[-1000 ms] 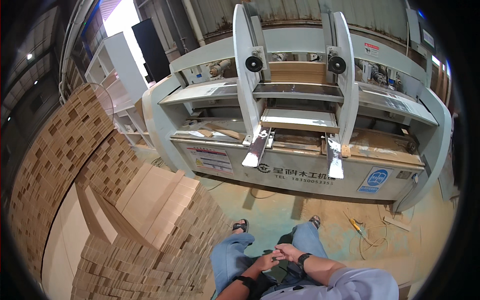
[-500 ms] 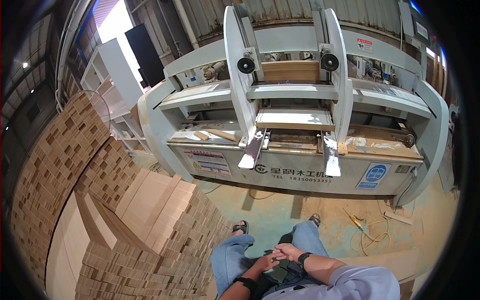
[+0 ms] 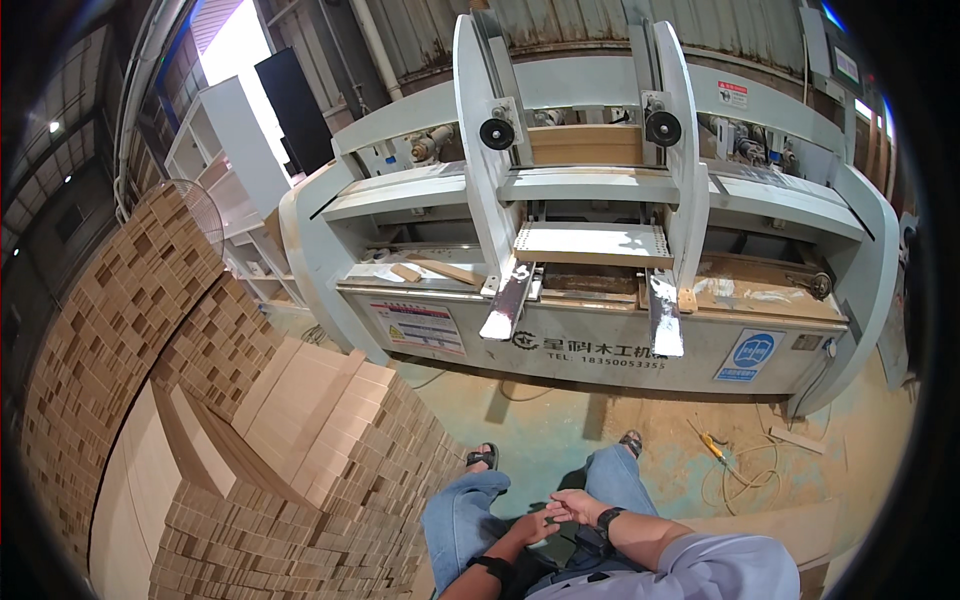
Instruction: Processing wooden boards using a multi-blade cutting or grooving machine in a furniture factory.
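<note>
Over my lap, between my knees, my left hand (image 3: 537,525) and my right hand (image 3: 577,507) rest against each other. The fingers of the left reach out and touch those of the right, whose palm is turned partly up and whose fingers bend loosely. No object shows in either hand, and both look open. Dark bands circle both wrists, and a dark, unclear item (image 3: 590,540) lies under the right wrist. Ahead stands a large pale woodworking machine (image 3: 590,185). A white-topped board (image 3: 592,240) lies across its two front support arms, well beyond my hands.
Tall stacks of cut wooden boards (image 3: 300,530) rise close on my left, with more stacks (image 3: 110,310) behind. A yellow tool or connector (image 3: 713,446) with a coiled cable (image 3: 745,485) lies on the dusty floor at right, near a wood strip (image 3: 797,440). White shelving (image 3: 215,150) stands far left.
The view has shifted very slightly, so the machine sits a little lower and farther right in the picture. My hands stay together in nearly the same place.
</note>
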Action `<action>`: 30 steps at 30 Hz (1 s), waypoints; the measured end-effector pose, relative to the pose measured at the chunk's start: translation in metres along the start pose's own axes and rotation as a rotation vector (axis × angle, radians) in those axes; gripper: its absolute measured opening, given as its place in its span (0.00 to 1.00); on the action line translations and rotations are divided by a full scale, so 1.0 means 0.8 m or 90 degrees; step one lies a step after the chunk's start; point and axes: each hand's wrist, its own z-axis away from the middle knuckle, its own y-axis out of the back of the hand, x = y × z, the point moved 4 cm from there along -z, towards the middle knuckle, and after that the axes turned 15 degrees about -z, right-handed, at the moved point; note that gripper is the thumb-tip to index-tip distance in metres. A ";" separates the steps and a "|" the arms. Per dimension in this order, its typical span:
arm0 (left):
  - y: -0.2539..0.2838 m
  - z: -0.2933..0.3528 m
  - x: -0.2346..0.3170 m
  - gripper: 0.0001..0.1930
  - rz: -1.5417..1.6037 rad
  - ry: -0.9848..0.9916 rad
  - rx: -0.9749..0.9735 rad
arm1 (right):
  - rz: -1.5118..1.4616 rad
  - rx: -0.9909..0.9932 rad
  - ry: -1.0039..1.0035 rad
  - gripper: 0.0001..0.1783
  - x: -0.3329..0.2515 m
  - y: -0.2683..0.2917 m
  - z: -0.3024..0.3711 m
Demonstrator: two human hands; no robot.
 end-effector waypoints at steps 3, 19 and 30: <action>-0.003 0.002 -0.005 0.25 -0.004 -0.003 0.016 | -0.003 -0.006 -0.007 0.11 0.001 -0.005 0.002; -0.005 -0.003 -0.006 0.26 -0.013 0.002 -0.012 | 0.018 0.004 -0.001 0.11 -0.004 -0.013 0.015; -0.006 -0.002 -0.009 0.30 0.014 0.011 -0.015 | 0.019 0.010 -0.003 0.10 -0.004 -0.011 0.011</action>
